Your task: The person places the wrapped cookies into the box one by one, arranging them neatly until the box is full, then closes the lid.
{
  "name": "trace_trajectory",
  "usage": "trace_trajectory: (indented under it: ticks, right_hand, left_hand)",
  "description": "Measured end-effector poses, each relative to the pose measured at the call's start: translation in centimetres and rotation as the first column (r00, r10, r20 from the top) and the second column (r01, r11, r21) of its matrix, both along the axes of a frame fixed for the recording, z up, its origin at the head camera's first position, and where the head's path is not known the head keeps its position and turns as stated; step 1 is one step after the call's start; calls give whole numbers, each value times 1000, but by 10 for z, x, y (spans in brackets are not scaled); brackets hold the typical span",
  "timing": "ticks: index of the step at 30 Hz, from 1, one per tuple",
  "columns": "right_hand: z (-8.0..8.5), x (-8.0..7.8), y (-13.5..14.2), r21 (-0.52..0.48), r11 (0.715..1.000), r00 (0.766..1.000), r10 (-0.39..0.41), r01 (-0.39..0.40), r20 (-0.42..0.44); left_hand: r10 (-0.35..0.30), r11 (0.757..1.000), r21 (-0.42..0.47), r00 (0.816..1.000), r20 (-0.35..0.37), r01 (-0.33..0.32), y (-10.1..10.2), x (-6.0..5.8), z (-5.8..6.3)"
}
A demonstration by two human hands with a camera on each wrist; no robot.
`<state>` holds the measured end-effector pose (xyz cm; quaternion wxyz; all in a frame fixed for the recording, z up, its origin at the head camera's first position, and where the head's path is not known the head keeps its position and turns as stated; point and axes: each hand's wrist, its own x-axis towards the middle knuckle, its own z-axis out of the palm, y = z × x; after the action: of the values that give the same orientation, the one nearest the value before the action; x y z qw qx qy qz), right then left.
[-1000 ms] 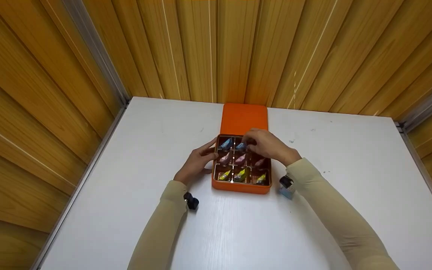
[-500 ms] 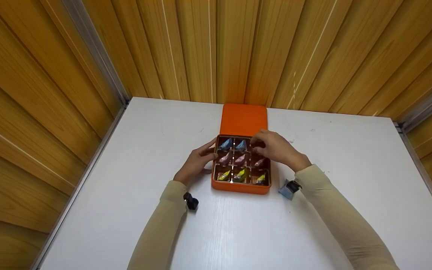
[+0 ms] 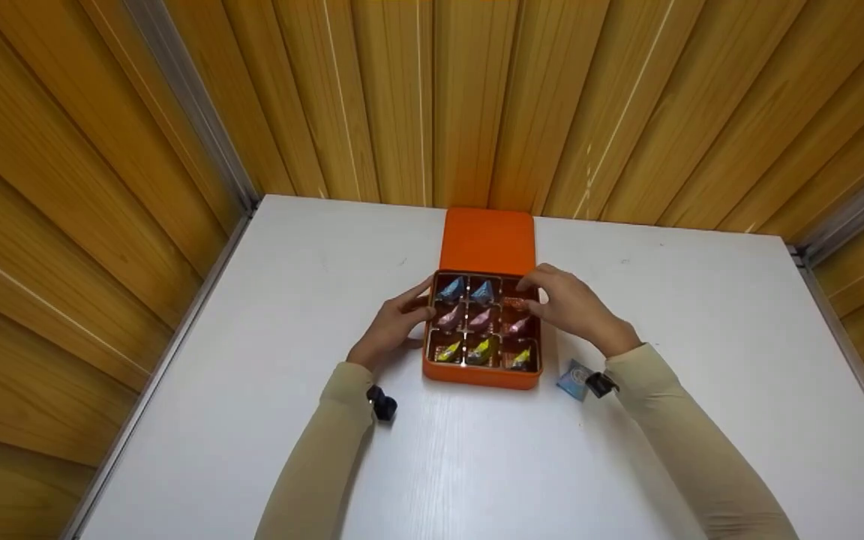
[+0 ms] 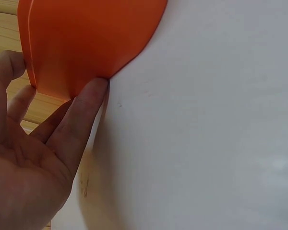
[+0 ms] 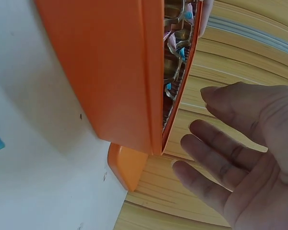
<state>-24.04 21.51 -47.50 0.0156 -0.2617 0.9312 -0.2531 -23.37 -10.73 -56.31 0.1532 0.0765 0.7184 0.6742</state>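
An orange box (image 3: 481,377) stands uncovered on the white table, its dark tray split into compartments. Wrapped sweets lie inside: two blue sweets (image 3: 483,292) at the back, pink sweets (image 3: 480,320) in the middle row, yellow sweets (image 3: 448,351) in front. No sweet shows in the back right compartment (image 3: 513,289). My left hand (image 3: 394,324) holds the box's left side, thumb at the rim, fingers against the wall (image 4: 81,48). Above the back right corner is my right hand (image 3: 571,304), fingers apart and loosely bent; in the right wrist view nothing lies between them.
Behind the box lies its orange lid (image 3: 488,238), near the plank wall (image 3: 469,105). A light blue wrapped piece (image 3: 574,380) rests on the white table (image 3: 462,465) right of the box, beside my right wrist. Metal rails edge the side walls.
My right hand has drawn back rightward from the back middle blue sweet, and its fingers have spread. More of the back right compartment and the blue piece shows. The left hand stays put.
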Motion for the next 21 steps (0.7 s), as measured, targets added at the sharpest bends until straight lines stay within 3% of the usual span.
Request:
trace_trajectory:
  ticks: [21]
  right_hand:
    - [-10, 26, 30, -10, 1000, 1000, -30, 30, 8]
  left_hand:
    - [7, 1000, 3, 1000, 10, -7, 1, -1, 0]
